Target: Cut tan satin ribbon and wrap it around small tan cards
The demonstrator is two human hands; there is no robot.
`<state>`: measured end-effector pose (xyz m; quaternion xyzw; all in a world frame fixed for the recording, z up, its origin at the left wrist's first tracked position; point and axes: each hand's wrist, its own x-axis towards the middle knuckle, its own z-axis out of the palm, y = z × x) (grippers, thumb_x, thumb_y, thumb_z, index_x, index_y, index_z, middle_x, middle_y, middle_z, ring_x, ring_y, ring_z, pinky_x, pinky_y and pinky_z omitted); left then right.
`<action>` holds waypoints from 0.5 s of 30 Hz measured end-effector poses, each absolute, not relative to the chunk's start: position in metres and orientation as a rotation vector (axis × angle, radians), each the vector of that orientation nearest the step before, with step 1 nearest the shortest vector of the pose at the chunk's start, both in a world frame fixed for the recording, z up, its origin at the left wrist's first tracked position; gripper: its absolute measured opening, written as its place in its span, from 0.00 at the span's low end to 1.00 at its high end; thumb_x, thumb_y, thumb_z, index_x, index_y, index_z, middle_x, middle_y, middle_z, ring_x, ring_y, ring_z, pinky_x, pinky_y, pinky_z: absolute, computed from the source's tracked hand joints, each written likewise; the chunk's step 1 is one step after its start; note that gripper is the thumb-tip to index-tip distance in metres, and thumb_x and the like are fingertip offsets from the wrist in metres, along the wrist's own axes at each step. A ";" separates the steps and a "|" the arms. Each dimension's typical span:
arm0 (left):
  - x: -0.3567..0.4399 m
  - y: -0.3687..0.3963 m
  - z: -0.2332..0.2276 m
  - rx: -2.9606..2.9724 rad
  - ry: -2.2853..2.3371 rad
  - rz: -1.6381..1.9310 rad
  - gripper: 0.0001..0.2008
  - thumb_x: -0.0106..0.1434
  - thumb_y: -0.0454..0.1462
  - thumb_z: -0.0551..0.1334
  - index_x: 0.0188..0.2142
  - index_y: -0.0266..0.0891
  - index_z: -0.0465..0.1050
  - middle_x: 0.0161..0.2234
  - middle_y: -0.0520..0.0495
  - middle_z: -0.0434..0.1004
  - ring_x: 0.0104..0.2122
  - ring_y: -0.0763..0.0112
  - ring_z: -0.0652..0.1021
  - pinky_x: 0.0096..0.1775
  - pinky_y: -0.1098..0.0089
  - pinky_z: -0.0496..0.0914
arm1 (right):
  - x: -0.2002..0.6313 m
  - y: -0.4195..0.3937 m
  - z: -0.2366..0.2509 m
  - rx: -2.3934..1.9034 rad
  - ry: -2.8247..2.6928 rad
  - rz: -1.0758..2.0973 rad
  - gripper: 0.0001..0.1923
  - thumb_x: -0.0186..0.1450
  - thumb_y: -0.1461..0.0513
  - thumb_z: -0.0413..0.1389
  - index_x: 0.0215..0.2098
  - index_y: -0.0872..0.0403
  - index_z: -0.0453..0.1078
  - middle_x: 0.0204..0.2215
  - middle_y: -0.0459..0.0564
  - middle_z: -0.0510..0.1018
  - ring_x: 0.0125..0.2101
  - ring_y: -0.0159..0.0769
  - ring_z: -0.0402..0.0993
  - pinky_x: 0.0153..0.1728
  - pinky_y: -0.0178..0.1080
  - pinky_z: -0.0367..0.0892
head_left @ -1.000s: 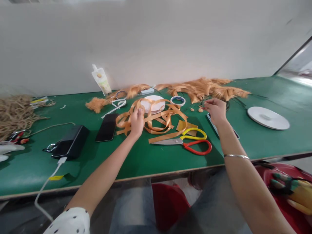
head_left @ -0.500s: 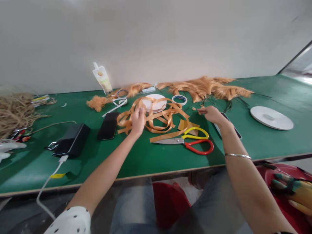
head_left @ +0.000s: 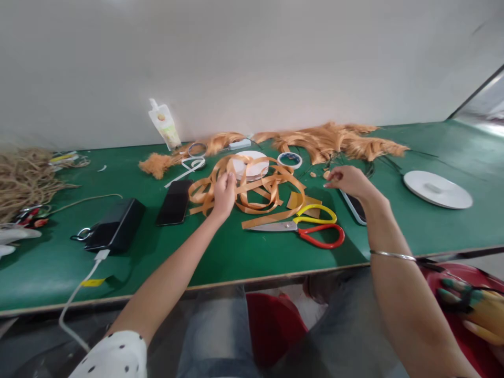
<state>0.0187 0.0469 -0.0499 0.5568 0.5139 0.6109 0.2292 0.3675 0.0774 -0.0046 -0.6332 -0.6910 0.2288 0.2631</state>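
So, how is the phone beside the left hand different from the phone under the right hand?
The black phone lies fully in view, left of the left hand that grips the orange ribbon; the white-edged phone is partly hidden under the right hand and wrist. The first looks all dark, while the second shows a pale rim. Both lie flat on the green table.

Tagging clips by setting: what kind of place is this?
Likely a craft or small assembly workbench. A long green table against a bare wall holds loose orange ribbon, scissors and piles of orange fibre; the left hand grips the ribbon.
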 end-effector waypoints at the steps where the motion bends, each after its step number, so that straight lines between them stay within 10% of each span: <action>1: 0.019 0.046 -0.049 1.548 1.420 1.678 0.22 0.64 0.50 0.54 0.20 0.40 0.59 0.19 0.53 0.58 0.23 0.74 0.64 0.27 0.70 0.57 | 0.365 0.078 -0.004 -1.723 -1.830 0.554 0.08 0.41 0.65 0.65 0.20 0.55 0.71 0.17 0.44 0.72 0.25 0.37 0.71 0.34 0.41 0.68; 15: 0.020 0.046 -0.049 1.619 1.391 1.658 0.25 0.63 0.54 0.53 0.19 0.40 0.55 0.18 0.54 0.55 0.20 0.74 0.59 0.25 0.69 0.53 | 0.340 0.066 0.008 -1.442 -1.443 0.660 0.08 0.49 0.73 0.54 0.18 0.55 0.70 0.14 0.43 0.72 0.21 0.30 0.68 0.28 0.35 0.65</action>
